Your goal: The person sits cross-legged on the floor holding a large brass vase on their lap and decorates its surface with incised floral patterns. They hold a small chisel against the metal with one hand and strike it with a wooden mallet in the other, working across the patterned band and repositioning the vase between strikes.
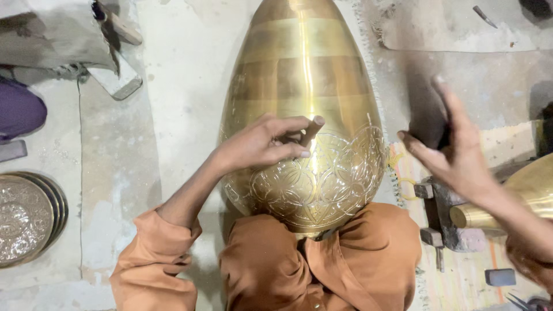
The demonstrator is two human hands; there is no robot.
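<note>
Centrally, a large egg-shaped brass vessel (302, 86) is laid lengthwise on the pale floor (184, 69), its narrow end pointing far and its broad near end propped against the lap of the person, who is dressed in orange cloth (322, 265). The near part of the vessel is covered with engraved floral patterns, while the far part is left smooth and banded. The left hand (259, 144) is rested on the engraved area, and its fingers are closed around a short chisel (311, 129), whose tip is set against the brass. The right hand (455, 155) is raised to the right of the vessel, blurred, and is wrapped around a dark hammer (429, 124); the grip is seen as closed on it. At the near left, a stack of engraved round metal trays (26, 219) is placed on the floor. At the near right, part of another brass piece (518, 196) and some small dark blocks (438, 224) are seen on a striped mat.
</note>
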